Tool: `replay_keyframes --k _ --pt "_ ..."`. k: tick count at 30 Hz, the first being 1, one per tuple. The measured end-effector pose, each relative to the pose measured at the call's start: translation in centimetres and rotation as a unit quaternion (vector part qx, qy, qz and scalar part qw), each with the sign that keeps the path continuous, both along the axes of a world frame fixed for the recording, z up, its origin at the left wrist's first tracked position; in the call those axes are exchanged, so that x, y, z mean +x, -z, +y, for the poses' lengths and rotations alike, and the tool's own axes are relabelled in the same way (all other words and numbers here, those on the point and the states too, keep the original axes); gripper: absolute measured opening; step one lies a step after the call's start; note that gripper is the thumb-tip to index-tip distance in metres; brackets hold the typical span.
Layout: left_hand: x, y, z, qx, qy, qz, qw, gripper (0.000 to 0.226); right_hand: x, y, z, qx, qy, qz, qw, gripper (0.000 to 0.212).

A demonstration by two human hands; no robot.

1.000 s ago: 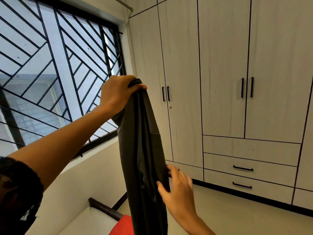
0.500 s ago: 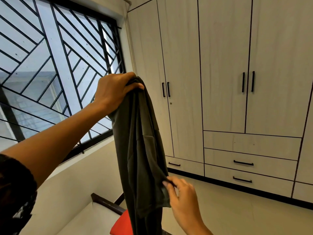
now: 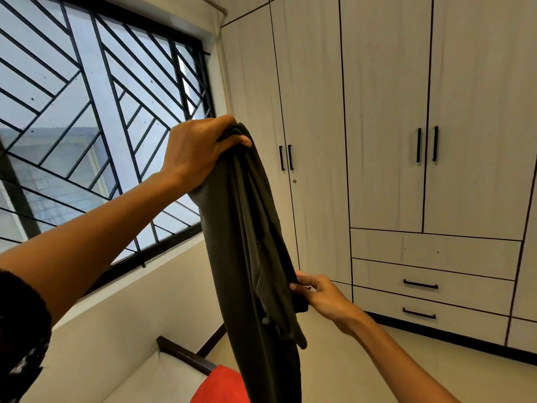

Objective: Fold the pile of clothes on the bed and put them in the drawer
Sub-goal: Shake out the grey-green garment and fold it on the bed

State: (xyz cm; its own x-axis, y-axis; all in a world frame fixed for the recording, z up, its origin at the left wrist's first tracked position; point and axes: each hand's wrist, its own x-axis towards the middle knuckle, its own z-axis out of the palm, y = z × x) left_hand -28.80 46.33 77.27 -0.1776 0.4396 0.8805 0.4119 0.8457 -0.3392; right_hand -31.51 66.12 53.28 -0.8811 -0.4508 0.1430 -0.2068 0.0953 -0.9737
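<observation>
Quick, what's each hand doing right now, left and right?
Left hand: closed, gripping the top of the dark olive-grey hanging garment.
Right hand: closed, pinching the same garment's lower edge.

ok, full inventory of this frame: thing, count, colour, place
garment: 1, dark olive-grey, hanging mid-frame, held at top and side
red cloth: 1, bottom centre, partly hidden behind the garment
bed: 1, pale with a dark frame edge, bottom left
window: 1, black diagonal grille, left
wardrobe: 1, pale wood-grain, black door handles, right
drawers: 2 with black handles, shut, lower right
left hand: raised, gripping the garment's top
right hand: fingers pinching the garment's side edge
</observation>
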Motion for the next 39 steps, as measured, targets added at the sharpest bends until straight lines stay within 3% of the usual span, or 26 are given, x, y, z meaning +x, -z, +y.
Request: replay_keyframes --k 8,11,15,18,20,23,29,34,39 --pt "0.3 -0.2 -0.9 0.003 0.0 -0.001 1.0 0.04 -1.9 -1.3 -1.0 0.005 -0.045 -0.017 0.999 0.018" --pt "0.6 -0.1 -2.2 0.022 -0.041 -0.018 0.999 0.036 -2.8 -1.3 -0.1 0.006 0.016 0.007 1.0 0.017" --pt "1.1 0.7 -5.2 0.046 -0.09 -0.114 0.988 0.032 -4.2 -2.2 2.4 0.028 0.143 0.054 0.988 0.016" --pt "0.8 2.4 -7.9 0.055 -0.124 -0.215 0.967 0.033 -5.1 -3.5 3.7 0.054 0.205 0.107 0.972 0.007" --pt "0.5 3.6 -9.6 0.05 -0.15 -0.276 0.948 0.034 -5.5 -4.3 3.9 0.101 0.226 0.156 0.956 0.012" --pt "0.2 5.6 -11.8 0.036 -0.24 -0.297 0.924 0.039 -6.0 -4.9 3.0 0.193 0.245 0.219 0.924 0.015" --pt "-2.1 8.9 -15.1 0.049 -0.353 -0.352 0.865 0.045 -7.2 -4.6 -0.2 0.285 0.245 0.276 0.885 0.015" --pt "-4.9 11.3 -15.6 0.177 -0.243 -0.438 0.847 0.038 -8.4 -3.6 -1.2 0.322 0.301 0.292 0.849 0.016" --pt "-5.2 13.7 -15.2 0.319 -0.104 -0.424 0.841 0.022 -7.2 -2.3 -1.8 0.296 0.37 0.284 0.834 0.022"
